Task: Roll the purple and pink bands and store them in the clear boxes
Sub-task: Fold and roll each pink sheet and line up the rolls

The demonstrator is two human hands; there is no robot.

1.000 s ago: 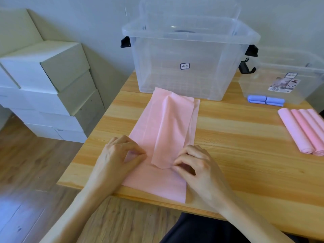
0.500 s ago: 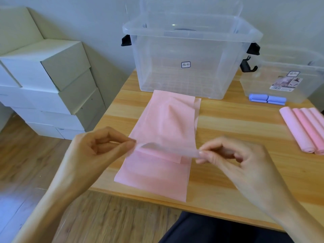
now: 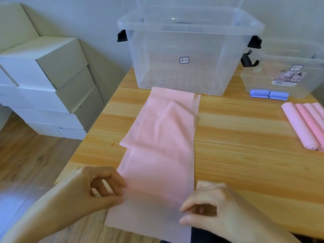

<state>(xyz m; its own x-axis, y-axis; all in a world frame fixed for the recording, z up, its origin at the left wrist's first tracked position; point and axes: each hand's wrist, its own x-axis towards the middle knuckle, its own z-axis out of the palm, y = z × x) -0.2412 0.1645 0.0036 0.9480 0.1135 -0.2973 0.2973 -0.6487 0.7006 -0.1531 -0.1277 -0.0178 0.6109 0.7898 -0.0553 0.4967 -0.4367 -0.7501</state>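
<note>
A long pink band (image 3: 163, 137) lies unfolded down the middle of the wooden table (image 3: 245, 163), its near end hanging over the front edge. My left hand (image 3: 94, 188) pinches the band's left edge near that end. My right hand (image 3: 210, 213) pinches its right edge. Several rolled pink bands (image 3: 305, 127) lie side by side at the right. Rolled purple bands (image 3: 269, 95) rest in front of the smaller clear box (image 3: 284, 74). The large clear box (image 3: 189, 55) stands at the back, just beyond the band's far end.
Stacked white cardboard boxes (image 3: 43, 85) stand on the floor to the left of the table. A lid leans behind the large box against the wall. Bare tabletop lies between the flat band and the pink rolls.
Both hands lifted the folded-over top layer of the pink band and drew it toward me, so the band now lies opened out and hangs over the table's front edge.
</note>
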